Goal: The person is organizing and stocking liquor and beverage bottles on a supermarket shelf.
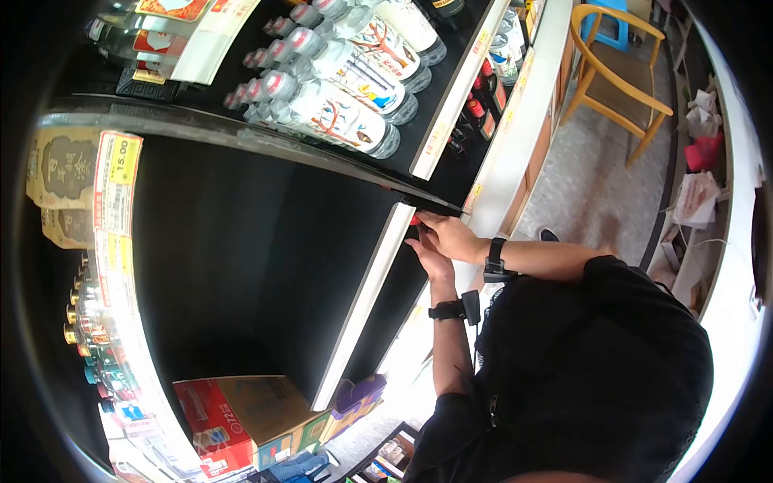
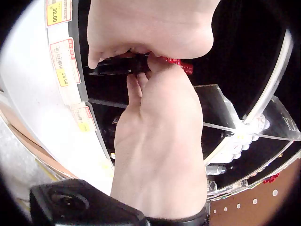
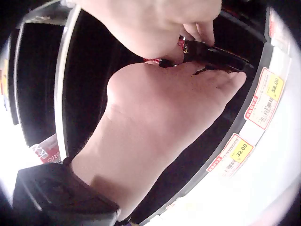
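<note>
Both hands meet at a dark bottle with a red neck [image 2: 186, 68], in front of a black shelf. In the left wrist view my left hand [image 2: 157, 117] grips the bottle from below, thumb on one side and fingertips on the other. My right hand [image 3: 160, 103] lies across it from the other side, fingers bent over the dark body [image 3: 223, 57]; its thumb is hidden. Seen from the head, the left hand [image 1: 432, 262] and right hand [image 1: 453, 237] nearly touch beside a white shelf edge [image 1: 366, 302]. Only a small red piece [image 1: 415, 219] of the bottle shows there.
Clear bottles with printed labels [image 1: 346, 121] stand in rows on the neighbouring shelf. Dark bottles with red caps [image 1: 477, 107] stand further along. Cartons [image 1: 262, 410] lie at the bottom. Price tags [image 3: 270, 94] line the shelf edge. A wooden chair [image 1: 620, 72] stands in the aisle.
</note>
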### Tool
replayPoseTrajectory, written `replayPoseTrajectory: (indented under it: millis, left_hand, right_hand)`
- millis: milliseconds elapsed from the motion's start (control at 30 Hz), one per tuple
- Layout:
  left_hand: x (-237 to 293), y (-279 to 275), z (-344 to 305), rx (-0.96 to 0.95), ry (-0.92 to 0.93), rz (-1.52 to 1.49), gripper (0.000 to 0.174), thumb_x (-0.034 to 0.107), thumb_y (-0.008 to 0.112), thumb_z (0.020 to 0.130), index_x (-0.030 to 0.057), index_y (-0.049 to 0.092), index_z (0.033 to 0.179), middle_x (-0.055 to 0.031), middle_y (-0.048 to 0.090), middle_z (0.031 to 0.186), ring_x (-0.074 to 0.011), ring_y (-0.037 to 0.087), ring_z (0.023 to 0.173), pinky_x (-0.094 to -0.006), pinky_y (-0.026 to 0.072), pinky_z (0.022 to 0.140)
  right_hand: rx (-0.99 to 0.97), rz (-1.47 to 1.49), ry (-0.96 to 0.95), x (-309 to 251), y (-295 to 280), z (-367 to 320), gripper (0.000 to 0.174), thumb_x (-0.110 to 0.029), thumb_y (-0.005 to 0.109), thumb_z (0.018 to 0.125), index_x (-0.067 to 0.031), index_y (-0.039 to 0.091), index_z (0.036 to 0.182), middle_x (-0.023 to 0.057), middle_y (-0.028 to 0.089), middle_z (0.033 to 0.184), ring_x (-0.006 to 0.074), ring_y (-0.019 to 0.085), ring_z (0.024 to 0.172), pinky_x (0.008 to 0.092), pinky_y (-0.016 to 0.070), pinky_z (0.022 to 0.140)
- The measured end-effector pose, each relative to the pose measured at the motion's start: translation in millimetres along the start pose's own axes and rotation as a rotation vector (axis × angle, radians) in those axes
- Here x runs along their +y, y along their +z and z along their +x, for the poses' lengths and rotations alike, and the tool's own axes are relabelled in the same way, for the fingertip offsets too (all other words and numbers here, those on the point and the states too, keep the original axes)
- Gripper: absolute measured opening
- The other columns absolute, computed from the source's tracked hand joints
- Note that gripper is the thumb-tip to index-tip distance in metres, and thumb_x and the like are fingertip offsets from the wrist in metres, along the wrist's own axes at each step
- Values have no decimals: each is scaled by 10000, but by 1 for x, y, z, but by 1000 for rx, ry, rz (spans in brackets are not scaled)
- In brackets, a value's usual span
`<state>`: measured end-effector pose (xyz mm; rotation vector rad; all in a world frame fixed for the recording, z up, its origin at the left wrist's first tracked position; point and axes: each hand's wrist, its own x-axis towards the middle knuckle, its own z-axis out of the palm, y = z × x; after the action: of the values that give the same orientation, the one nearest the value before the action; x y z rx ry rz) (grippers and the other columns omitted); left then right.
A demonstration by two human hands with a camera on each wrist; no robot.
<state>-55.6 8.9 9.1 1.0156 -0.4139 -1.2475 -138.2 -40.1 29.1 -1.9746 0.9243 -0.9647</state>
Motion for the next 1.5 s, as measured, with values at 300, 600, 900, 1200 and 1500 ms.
replayPoseTrajectory:
  millis: [300,600,900,1200,1500]
  left_hand:
    - [-10,1,15,33,-28,21,826,685,163,923,97,154,1503,-104,263,1524,-265,253,1397,-392,186,1140]
    - [-6,10,22,86,-102,24,823,696,175,920,123,159,1510,-82,292,1493,-216,365,1263,-321,254,1062]
    - [-22,16,21,253,4,-5,836,680,206,926,72,153,1498,-195,206,1517,-313,162,1420,-458,127,1149]
    - [-49,40,-7,674,138,371,383,360,484,975,0,611,994,-116,657,980,-215,605,936,-360,464,810]
    - [-76,66,-32,709,108,398,281,270,559,930,1,641,946,-70,657,857,-170,631,822,-304,481,701]
  right_hand:
    - [-145,-85,190,14,-5,-5,624,-196,536,856,35,328,1397,291,595,1106,411,645,737,467,532,676]
    - [-244,-106,99,39,-38,-13,488,-178,558,849,20,484,1290,211,662,807,369,652,694,425,531,636]
    - [305,78,269,85,-97,8,303,-57,617,805,-43,593,1107,164,641,917,286,662,729,382,532,678]
    - [468,-2,197,99,-157,86,495,-67,687,794,-5,496,1247,141,589,905,202,624,633,322,513,614]
    - [377,-194,80,137,-160,100,298,-175,711,790,-36,610,1034,146,581,980,309,619,669,404,515,638]
